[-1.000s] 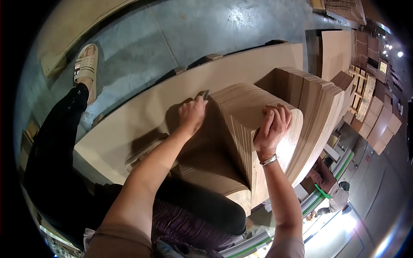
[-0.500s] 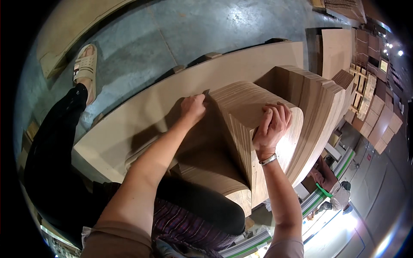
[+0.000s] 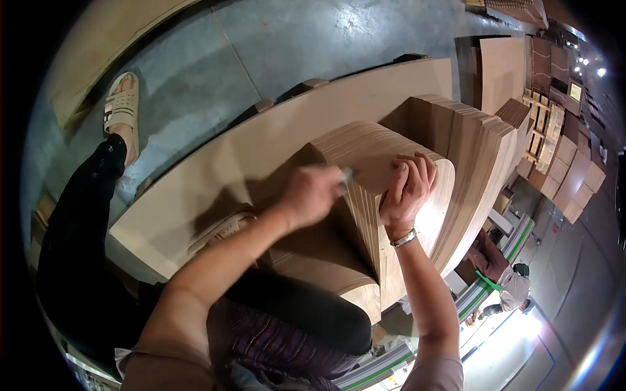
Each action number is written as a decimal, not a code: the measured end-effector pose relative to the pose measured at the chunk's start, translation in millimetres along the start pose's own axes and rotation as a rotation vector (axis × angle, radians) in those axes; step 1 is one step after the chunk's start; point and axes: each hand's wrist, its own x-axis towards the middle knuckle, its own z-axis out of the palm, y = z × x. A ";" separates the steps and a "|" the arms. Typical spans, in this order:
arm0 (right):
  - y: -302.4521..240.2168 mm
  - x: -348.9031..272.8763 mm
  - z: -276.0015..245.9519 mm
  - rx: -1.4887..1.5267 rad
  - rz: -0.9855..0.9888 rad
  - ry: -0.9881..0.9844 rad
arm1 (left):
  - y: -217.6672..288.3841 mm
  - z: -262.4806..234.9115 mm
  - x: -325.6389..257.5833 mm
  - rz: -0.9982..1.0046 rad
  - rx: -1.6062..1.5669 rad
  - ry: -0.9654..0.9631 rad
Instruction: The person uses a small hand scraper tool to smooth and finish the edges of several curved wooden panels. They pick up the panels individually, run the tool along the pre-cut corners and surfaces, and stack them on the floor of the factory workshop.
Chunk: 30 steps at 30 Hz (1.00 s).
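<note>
My left hand [image 3: 313, 195], blurred by motion, is closed around a small grey tool [image 3: 348, 174]; its exact kind cannot be made out. The tool's tip is at the edges of a stack of curved-end wooden panels [image 3: 362, 146]. On that same stack my right hand [image 3: 409, 190] rests near the rounded end, fingers bent over the edge and the palm against the top panel's face. A silvery band circles the right wrist. Beside it leans another stack of panels [image 3: 466, 130], and a lower stack [image 3: 319, 260] lies close to my knee.
The stacks stand on a broad brown board [image 3: 274, 143] over wooden blocks. One sandalled foot [image 3: 122, 104] is on the grey floor [image 3: 195, 85]; another sandal [image 3: 225, 228] shows beside the left forearm. Cartons and a wooden pallet [image 3: 542, 127] stand far right. A co-worker [image 3: 512, 287] is at a lit table.
My left hand has moved right and slightly down, from the stack's left corner to its edge faces, with the tool in it. The right hand keeps its place on the stack.
</note>
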 end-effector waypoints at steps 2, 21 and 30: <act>4.0 -0.2 -3.9 -0.010 -0.028 -0.018 | 54.1 -5.3 -0.5 -0.018 -0.145 -0.016; -4.7 -5.8 -1.0 -0.012 0.035 -0.033 | 7.0 -7.3 0.9 -0.470 0.060 0.067; 3.3 0.3 -3.2 -0.021 -0.001 0.006 | -3.1 5.3 -4.4 -0.412 0.003 0.091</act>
